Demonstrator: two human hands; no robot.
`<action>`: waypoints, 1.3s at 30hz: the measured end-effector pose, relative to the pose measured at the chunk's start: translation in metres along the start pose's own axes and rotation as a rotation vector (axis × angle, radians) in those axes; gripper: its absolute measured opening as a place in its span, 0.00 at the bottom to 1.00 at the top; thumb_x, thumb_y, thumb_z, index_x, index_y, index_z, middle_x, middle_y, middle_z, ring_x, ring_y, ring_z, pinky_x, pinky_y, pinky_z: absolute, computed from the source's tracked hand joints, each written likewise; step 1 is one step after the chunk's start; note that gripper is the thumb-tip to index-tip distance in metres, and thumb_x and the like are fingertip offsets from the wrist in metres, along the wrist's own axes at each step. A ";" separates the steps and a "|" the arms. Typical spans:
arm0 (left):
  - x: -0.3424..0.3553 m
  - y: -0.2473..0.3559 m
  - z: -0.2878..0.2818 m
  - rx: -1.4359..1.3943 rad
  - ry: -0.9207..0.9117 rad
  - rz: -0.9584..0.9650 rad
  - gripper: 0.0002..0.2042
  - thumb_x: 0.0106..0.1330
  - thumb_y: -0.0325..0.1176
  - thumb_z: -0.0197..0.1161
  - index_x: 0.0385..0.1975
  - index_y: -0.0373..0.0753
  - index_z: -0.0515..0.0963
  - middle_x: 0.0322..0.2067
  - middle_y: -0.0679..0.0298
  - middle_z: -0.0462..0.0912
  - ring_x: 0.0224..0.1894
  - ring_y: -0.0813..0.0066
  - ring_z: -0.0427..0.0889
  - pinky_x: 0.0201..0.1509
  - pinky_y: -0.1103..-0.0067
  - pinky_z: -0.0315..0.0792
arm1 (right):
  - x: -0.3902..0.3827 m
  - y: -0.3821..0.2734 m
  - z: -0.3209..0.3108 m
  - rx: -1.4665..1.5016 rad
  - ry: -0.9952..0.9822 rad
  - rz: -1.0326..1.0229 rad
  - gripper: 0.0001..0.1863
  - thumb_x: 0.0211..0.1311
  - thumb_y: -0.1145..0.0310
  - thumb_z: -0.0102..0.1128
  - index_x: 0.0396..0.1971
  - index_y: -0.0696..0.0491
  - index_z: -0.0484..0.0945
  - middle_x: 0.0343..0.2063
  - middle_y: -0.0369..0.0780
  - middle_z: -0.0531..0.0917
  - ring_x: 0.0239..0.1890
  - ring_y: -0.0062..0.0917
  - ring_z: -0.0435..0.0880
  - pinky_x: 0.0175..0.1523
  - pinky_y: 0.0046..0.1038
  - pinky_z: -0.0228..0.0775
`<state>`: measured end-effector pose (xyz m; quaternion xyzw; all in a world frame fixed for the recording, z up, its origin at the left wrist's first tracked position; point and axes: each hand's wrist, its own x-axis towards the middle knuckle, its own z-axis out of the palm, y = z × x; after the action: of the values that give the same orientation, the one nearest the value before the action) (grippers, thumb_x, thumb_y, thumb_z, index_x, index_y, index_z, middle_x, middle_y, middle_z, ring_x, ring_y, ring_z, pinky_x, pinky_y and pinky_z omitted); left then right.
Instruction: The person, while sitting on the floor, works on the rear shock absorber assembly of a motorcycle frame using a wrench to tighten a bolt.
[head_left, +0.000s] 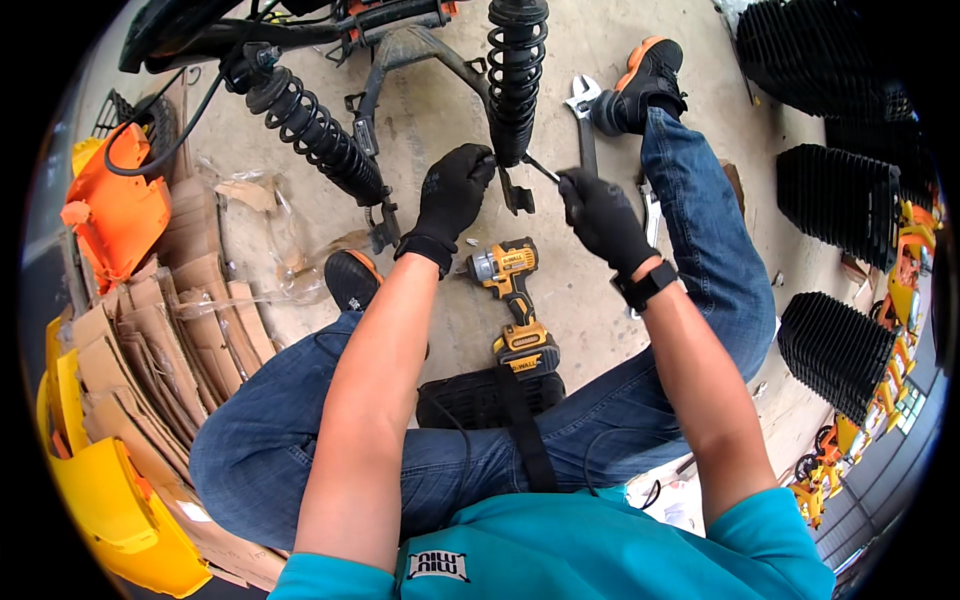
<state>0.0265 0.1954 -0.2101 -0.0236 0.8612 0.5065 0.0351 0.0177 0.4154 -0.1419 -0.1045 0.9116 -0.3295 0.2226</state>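
Work position: the lower end of the black coil-spring shock absorber [517, 75] on the right, which hangs above the grey concrete floor [590, 305]. A second, similar black coil-spring shock absorber [315, 135] stands tilted to its left, and a dark metal bracket [517, 192] projects below the lower end of the first.

Right hand, in a black knit glove [603, 220]: the grip is closed around a slim, straight metal tool [543, 169]. The shaft points up and to the left, toward the lower end of the right-hand shock absorber. The working tip is too small to identify, so its seating cannot be confirmed.

Left hand, in a matching black glove [458, 187]: the fingers are curled just beside the same lower end. The glove hides the inner side of the grip; whether it pinches a part cannot be told.

Step in hand, as judged: fastening or loosening at the lower mount. The next move appears to call for a steady left hand, a fully seated tool and a controlled turn, with the shaft clear of the bracket.

Tools within reach: a yellow-and-black cordless power driver [517, 300] between the legs; a grey adjustable wrench [586, 125] beyond the right hand; a silver wrench [652, 215] just beside the right wrist.
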 end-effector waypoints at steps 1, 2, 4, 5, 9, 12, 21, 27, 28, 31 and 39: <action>0.001 0.001 0.000 -0.023 0.002 0.001 0.09 0.64 0.33 0.59 0.37 0.36 0.78 0.34 0.52 0.82 0.38 0.52 0.80 0.42 0.68 0.73 | -0.006 0.010 0.009 0.074 -0.052 0.034 0.09 0.67 0.67 0.49 0.40 0.54 0.75 0.26 0.47 0.81 0.30 0.44 0.81 0.36 0.42 0.70; 0.001 -0.001 0.000 -0.028 0.009 0.014 0.09 0.64 0.33 0.59 0.38 0.36 0.78 0.34 0.52 0.82 0.38 0.52 0.80 0.42 0.68 0.73 | -0.009 0.021 0.020 0.153 -0.105 0.067 0.09 0.68 0.67 0.48 0.41 0.54 0.75 0.26 0.47 0.81 0.29 0.43 0.81 0.36 0.41 0.70; 0.002 -0.003 0.003 -0.041 0.014 0.043 0.09 0.64 0.34 0.59 0.38 0.36 0.78 0.34 0.51 0.82 0.38 0.52 0.80 0.42 0.68 0.73 | -0.005 0.048 0.052 0.233 -0.141 0.147 0.11 0.68 0.67 0.49 0.45 0.52 0.77 0.27 0.47 0.81 0.32 0.36 0.81 0.40 0.35 0.71; 0.002 0.000 0.002 -0.007 0.003 0.031 0.10 0.65 0.34 0.59 0.39 0.35 0.78 0.35 0.51 0.82 0.39 0.52 0.81 0.43 0.69 0.73 | 0.003 0.050 0.060 0.201 -0.134 0.162 0.11 0.68 0.67 0.50 0.45 0.52 0.77 0.29 0.47 0.82 0.33 0.37 0.81 0.41 0.34 0.71; 0.002 0.005 0.003 0.062 -0.030 0.011 0.10 0.66 0.34 0.58 0.40 0.34 0.78 0.37 0.51 0.82 0.40 0.53 0.82 0.44 0.70 0.74 | 0.034 0.070 0.102 0.290 -0.020 0.084 0.12 0.67 0.68 0.50 0.46 0.50 0.78 0.36 0.50 0.83 0.39 0.42 0.82 0.45 0.34 0.72; 0.000 -0.004 -0.004 0.109 -0.064 0.019 0.10 0.65 0.33 0.59 0.41 0.34 0.77 0.37 0.51 0.83 0.40 0.54 0.82 0.44 0.70 0.74 | 0.037 0.062 0.099 0.321 -0.101 0.099 0.11 0.66 0.68 0.51 0.45 0.50 0.79 0.38 0.49 0.83 0.42 0.43 0.82 0.46 0.34 0.72; -0.002 0.008 0.004 0.023 0.053 0.029 0.12 0.60 0.26 0.60 0.44 0.37 0.75 0.36 0.53 0.83 0.40 0.54 0.82 0.43 0.68 0.74 | -0.004 0.050 0.041 0.034 -0.204 0.067 0.10 0.66 0.65 0.51 0.39 0.55 0.77 0.30 0.45 0.82 0.35 0.38 0.81 0.41 0.35 0.70; 0.001 0.000 0.006 0.103 0.103 0.110 0.09 0.62 0.30 0.60 0.40 0.37 0.78 0.37 0.52 0.81 0.40 0.53 0.81 0.44 0.67 0.73 | -0.016 0.003 0.004 0.064 -0.030 0.044 0.12 0.65 0.64 0.51 0.28 0.58 0.76 0.18 0.44 0.79 0.22 0.39 0.78 0.31 0.38 0.68; 0.001 0.002 0.006 0.103 0.101 0.105 0.08 0.62 0.31 0.60 0.39 0.37 0.78 0.37 0.52 0.81 0.40 0.53 0.80 0.44 0.67 0.73 | -0.013 -0.008 -0.003 0.013 -0.044 0.064 0.13 0.64 0.63 0.51 0.28 0.58 0.77 0.21 0.46 0.80 0.26 0.42 0.79 0.35 0.40 0.69; 0.001 -0.002 0.006 0.112 0.099 0.079 0.08 0.63 0.32 0.60 0.38 0.36 0.78 0.37 0.51 0.81 0.40 0.51 0.80 0.44 0.66 0.73 | 0.008 -0.036 -0.022 -0.137 -0.042 0.045 0.14 0.61 0.61 0.53 0.27 0.58 0.79 0.27 0.51 0.81 0.33 0.47 0.81 0.40 0.43 0.71; -0.001 0.003 0.007 0.026 0.075 0.079 0.11 0.61 0.27 0.59 0.43 0.36 0.75 0.35 0.52 0.82 0.39 0.53 0.82 0.42 0.70 0.74 | 0.028 -0.040 -0.025 -0.342 0.044 -0.119 0.12 0.62 0.62 0.52 0.26 0.54 0.77 0.24 0.48 0.81 0.30 0.45 0.82 0.36 0.44 0.73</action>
<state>0.0274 0.2028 -0.2109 -0.0081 0.8687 0.4949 -0.0171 -0.0166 0.3892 -0.1079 -0.1874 0.9512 -0.1844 0.1617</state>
